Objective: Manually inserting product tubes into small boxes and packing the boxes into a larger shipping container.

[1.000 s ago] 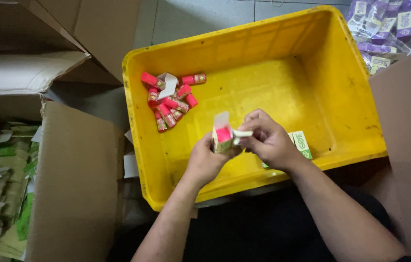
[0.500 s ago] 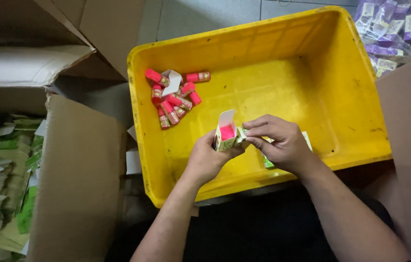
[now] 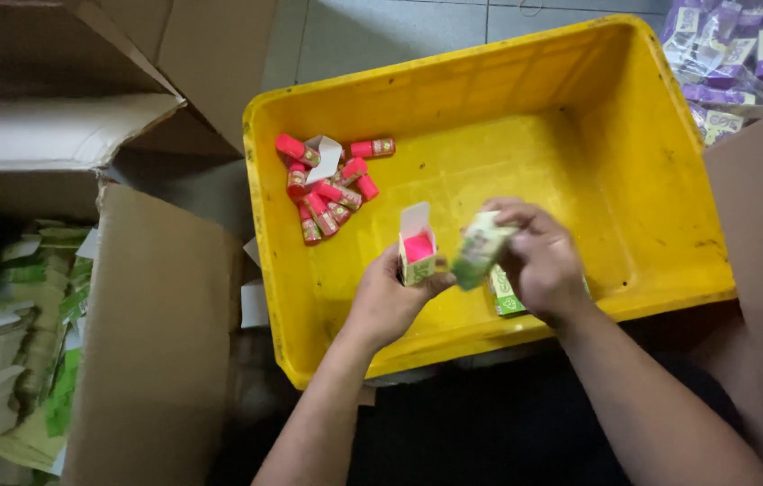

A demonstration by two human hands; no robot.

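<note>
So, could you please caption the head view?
Left hand holds an open carton, right hand a leaflet, over a yellow crate.

Yellow crate (image 3: 651,180): moulded plastic, smooth with a dull sheen, its floor scuffed and grimy. Small open carton (image 3: 418,256) in the left hand (image 3: 390,301): thin printed card, matt white on the inside of its flap, with a glossy pink plastic cap showing in its mouth. Folded leaflet (image 3: 480,250) in the right hand (image 3: 539,261): thin printed paper, matt. Pile of little bottles (image 3: 327,184): glossy pink plastic caps, labelled bodies. Large boxes (image 3: 152,333): brown corrugated cardboard, matt and rough at the torn edges. Purple packs (image 3: 732,45): shiny printed wrap. Floor (image 3: 381,36): grey tile, smooth, matt.
</note>
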